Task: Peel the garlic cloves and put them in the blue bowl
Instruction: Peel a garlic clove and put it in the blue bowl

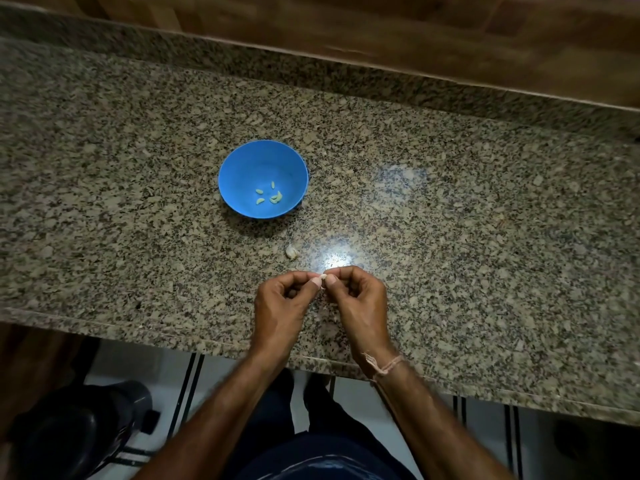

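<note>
A blue bowl (242, 164) stands on the granite counter, with several pale peeled garlic cloves (269, 196) lying in its bottom. Nearer to me, my left hand (282, 306) and my right hand (360, 303) meet over the counter. Both pinch one small garlic clove (323, 277) between thumb and fingertips; most of the clove is hidden by the fingers. A pale garlic piece (292, 251), clove or skin I cannot tell, lies on the counter between my hands and the bowl.
The speckled granite counter (450, 220) runs left to right, its front edge (173, 332) just under my wrists. A wooden wall (415, 36) backs it. Below the counter, a dark object (76, 431) sits on the tiled floor at lower left.
</note>
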